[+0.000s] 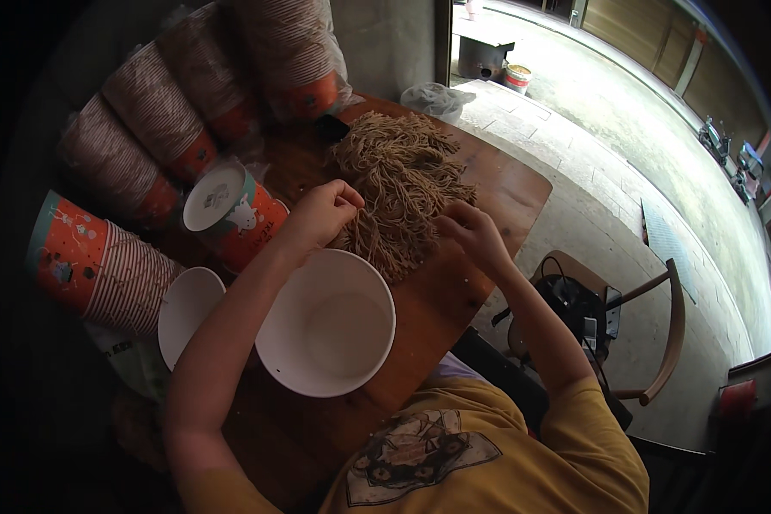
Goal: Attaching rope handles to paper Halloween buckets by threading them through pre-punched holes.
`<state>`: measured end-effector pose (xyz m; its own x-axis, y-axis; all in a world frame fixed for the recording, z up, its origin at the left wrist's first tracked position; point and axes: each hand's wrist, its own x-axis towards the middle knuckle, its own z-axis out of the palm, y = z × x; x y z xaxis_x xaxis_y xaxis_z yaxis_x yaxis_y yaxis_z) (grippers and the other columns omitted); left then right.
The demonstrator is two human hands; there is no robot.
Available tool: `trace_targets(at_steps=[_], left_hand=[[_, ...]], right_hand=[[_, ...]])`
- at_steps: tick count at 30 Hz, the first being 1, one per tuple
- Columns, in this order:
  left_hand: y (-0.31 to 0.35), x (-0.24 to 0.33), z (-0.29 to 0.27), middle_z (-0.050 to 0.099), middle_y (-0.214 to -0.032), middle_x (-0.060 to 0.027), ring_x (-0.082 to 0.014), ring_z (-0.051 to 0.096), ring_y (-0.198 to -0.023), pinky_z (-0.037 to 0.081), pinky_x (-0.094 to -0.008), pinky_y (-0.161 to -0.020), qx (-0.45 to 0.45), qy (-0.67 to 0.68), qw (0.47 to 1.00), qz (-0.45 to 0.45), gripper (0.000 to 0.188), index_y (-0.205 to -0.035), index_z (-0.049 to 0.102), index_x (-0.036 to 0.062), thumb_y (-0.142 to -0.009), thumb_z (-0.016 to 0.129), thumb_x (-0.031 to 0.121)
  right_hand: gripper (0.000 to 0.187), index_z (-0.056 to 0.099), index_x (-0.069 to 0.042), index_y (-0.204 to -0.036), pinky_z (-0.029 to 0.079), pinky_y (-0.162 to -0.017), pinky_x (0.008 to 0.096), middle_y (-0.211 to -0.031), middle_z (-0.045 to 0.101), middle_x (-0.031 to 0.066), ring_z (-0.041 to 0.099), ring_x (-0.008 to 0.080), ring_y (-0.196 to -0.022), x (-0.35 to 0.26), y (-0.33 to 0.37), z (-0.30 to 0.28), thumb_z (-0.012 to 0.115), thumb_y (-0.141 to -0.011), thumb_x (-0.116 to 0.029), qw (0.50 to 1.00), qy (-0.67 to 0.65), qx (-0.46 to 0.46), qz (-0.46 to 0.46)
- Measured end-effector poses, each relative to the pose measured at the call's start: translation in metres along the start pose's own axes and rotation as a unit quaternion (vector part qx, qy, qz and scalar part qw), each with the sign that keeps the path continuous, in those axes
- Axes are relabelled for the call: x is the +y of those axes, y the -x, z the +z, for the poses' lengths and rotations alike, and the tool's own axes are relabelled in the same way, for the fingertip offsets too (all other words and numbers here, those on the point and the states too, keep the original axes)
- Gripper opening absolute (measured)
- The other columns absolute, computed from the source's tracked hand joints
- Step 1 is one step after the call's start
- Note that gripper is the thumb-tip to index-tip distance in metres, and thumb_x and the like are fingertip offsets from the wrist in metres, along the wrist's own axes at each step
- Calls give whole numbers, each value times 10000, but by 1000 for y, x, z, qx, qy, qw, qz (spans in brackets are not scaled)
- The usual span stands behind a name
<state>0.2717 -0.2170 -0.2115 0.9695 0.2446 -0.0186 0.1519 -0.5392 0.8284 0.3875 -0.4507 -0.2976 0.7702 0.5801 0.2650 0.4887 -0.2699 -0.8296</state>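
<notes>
A heap of tan, noodle-like strands (403, 167) is spread over the wooden table in front of me. At the heap's left edge is my left hand (327, 210), its fingers curled and pressed together. My right hand (473, 233) is on the heap's right side, also with bent, closed fingers. Whatever either hand pinches is too small or hidden to make out. A large white paper bucket (295, 330) stands open between my forearms, just nearer than the heap. Beside it, an upturned orange and green bucket (240, 218) stands behind my left forearm.
A stack of nested orange buckets (103, 257) lies at the left, its white open end (188, 313) toward me. Plastic-wrapped bucket stacks (158, 111) line the back left. A clear bag (437, 100) sits at the table's far edge; a chair (672, 343) holding a black bag (570, 313) stands right.
</notes>
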Motion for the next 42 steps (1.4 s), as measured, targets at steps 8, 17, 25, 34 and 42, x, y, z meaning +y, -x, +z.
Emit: trace_targets(at_steps=[8,17,25,34,42], left_hand=[[100,102,46,504,-1248,-98,-154,572,-962,474,-292,-854,-49,71,977,197,372,-1282,463,53,-921,546,79],[193,90,69,566,-1145,-178,-265,605,-972,502,-331,-864,44,-125,928,348,403,-1225,522,-10,-848,644,68],[177,60,65,566,-1068,-195,-334,602,-972,511,-399,-771,175,-66,982,-30,464,-1170,455,-8,-860,680,253],[123,54,60,611,-895,-150,-250,635,-819,492,-381,-725,98,37,985,-139,374,-1051,406,-15,-867,645,207],[193,62,48,599,-1002,-99,-153,606,-897,503,-304,-779,169,106,977,-78,400,-1250,439,3,-869,560,7]], right_hand=[[68,589,-12,-901,482,-617,282,-900,631,62,593,132,-719,-119,94,-76,608,-903,-77,940,-295,-73,-153],[223,546,-91,-778,549,-807,434,-811,591,107,604,232,-795,-152,69,-97,614,-908,-258,795,-521,-130,-282],[125,473,-31,-726,284,-444,239,-582,443,22,401,117,-491,-109,18,-79,526,-824,-86,829,-476,-288,-61],[88,638,-45,-884,472,-543,291,-663,610,95,591,166,-551,-82,44,-1,677,-832,-104,978,-81,-136,-133],[99,571,-64,-842,484,-588,364,-777,513,75,571,263,-682,-117,60,19,662,-804,-71,940,-94,-158,-287]])
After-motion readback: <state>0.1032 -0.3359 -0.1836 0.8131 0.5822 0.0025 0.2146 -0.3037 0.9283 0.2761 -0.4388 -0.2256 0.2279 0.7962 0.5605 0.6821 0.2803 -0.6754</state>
